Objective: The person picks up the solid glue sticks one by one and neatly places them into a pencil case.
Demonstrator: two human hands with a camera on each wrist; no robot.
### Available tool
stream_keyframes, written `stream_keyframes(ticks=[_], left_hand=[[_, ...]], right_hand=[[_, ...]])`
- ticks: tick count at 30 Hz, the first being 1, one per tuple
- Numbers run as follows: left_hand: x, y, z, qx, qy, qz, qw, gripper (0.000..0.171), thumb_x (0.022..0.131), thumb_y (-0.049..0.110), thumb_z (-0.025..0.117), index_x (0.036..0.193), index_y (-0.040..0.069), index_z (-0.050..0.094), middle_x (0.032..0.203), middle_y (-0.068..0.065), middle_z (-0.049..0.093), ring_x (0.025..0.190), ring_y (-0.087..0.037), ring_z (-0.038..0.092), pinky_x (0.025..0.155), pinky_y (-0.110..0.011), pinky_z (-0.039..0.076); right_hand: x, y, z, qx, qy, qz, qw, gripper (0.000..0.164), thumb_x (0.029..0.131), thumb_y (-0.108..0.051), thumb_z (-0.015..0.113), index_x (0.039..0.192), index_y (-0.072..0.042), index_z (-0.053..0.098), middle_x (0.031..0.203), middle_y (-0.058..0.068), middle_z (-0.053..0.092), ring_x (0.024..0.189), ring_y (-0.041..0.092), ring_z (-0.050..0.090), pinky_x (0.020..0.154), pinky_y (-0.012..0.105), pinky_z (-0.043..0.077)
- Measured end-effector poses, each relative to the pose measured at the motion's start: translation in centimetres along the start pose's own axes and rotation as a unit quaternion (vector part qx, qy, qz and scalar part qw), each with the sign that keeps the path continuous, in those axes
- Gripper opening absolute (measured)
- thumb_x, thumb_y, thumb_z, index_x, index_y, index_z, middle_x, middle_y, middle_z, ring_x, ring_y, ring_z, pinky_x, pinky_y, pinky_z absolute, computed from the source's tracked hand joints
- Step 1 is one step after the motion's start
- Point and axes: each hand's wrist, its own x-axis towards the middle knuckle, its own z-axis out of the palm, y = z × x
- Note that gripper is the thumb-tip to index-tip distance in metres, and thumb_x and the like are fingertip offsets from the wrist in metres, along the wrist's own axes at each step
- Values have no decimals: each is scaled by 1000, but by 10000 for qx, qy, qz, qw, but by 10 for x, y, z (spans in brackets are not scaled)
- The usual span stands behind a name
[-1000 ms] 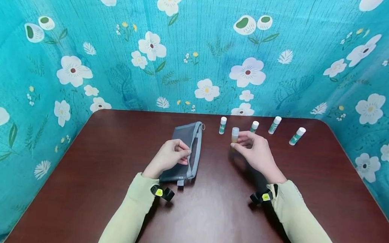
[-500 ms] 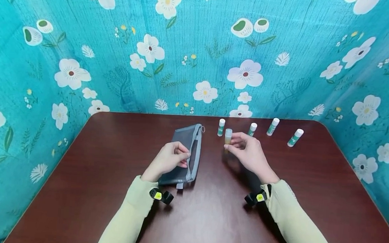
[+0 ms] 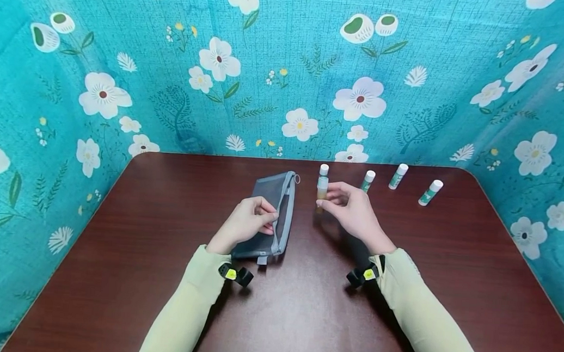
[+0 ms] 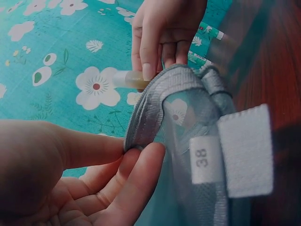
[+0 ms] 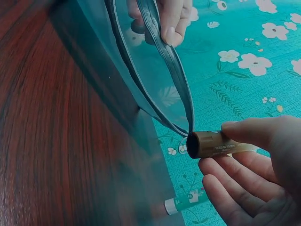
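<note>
A grey mesh zipper pouch (image 3: 265, 188) lies on the table with its zipped side open toward the right. My left hand (image 3: 245, 221) pinches one edge of the opening; in the left wrist view the thumb and fingers squeeze the zipper band (image 4: 146, 115). To the right of the pouch, my right hand (image 3: 356, 211) holds a small brown stick tube (image 5: 211, 144) with a clear cap (image 3: 323, 183) upright between thumb and fingers. From the right wrist view, the tube's ridged brown end overlaps the pouch's corner. A white "38" label (image 4: 205, 159) shows on the pouch.
Several small tubes with white caps and green labels stand along the table's back, one (image 3: 324, 169) behind the held tube, others to the right, such as this tube (image 3: 398, 176) and the rightmost tube (image 3: 430, 193). A blue floral cloth (image 3: 269, 77) hangs behind the dark table (image 3: 161, 211).
My right hand has moved left with the brown tube, closer to the pouch. My left hand keeps its hold on the pouch's edge.
</note>
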Motion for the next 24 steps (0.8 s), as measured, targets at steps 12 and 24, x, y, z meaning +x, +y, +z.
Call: stream_keyframes(ticks=[12, 24], left_hand=[[-3, 4, 0, 50, -45, 58, 10000, 11, 97, 7, 70, 103, -2, 65, 82, -14, 67, 68, -22, 71, 68, -34, 63], [-5, 5, 2, 112, -63, -81, 9999, 12, 97, 9, 71, 103, 0, 65, 82, -13, 66, 69, -23, 71, 70, -33, 63]], right_hand=[[6, -4, 9, 238, -196, 244, 9992, 37, 92, -19, 79, 123, -4, 67, 102, 9, 72, 89, 22, 70, 80, 39, 59], [9, -7, 20, 412, -283, 444, 9978, 38, 90, -21, 81, 122, -5, 68, 98, 7, 74, 86, 21, 71, 77, 36, 60]])
